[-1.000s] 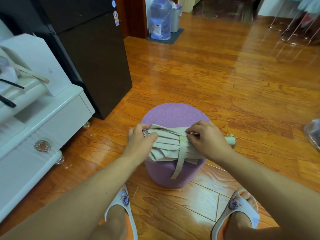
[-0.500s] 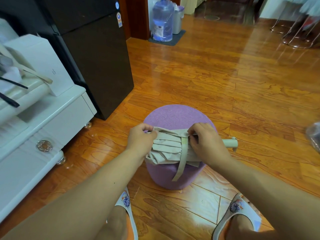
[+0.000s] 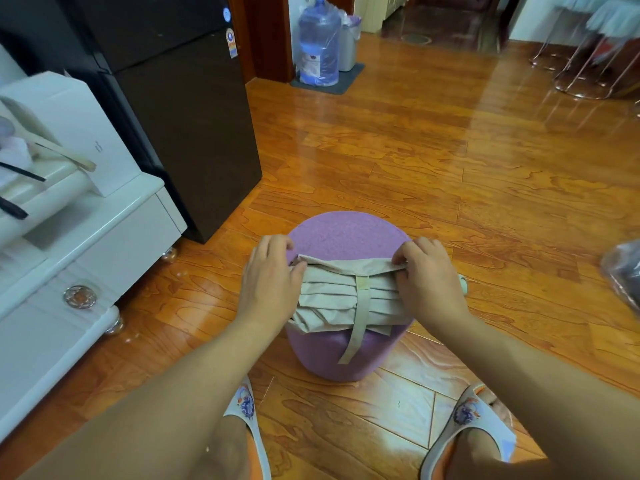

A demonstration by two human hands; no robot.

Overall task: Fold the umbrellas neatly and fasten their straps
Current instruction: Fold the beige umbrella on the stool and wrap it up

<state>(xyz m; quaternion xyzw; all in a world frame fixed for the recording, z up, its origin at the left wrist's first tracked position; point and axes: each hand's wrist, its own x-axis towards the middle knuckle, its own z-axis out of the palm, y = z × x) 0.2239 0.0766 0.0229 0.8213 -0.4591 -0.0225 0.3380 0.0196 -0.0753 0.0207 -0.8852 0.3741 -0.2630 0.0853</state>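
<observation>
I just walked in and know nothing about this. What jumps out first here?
Dead centre, a beige umbrella lies across a round purple stool, its pleats gathered and its strap hanging loose over the stool's near side. The left hand grips one end while the right hand pinches a fold at the other. All around is glossy orange wooden floor.

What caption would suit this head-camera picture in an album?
Both hands, left hand and right hand, pleat a beige umbrella on a purple stool, strap hanging loose.
</observation>
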